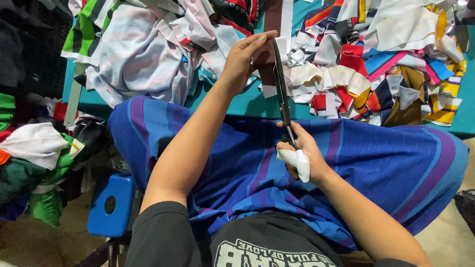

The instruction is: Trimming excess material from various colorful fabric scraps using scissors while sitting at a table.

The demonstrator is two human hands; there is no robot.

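Centre frame: left hand (245,57) pinches a brown fabric strip (267,54) taut for cutting; right hand (299,153) fingers grip scissors (282,94), blades seemingly closed

Long black scissors (282,91), blades pointing to 12 o'clock, standing alongside a dark brown fabric strip (267,59) held upright.

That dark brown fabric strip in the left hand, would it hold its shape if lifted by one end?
Probably not: the dark brown fabric strip looks thin and flat like the crumpled scraps nearby, so it would likely droop. Likely light too; the left hand steadies it loosely.
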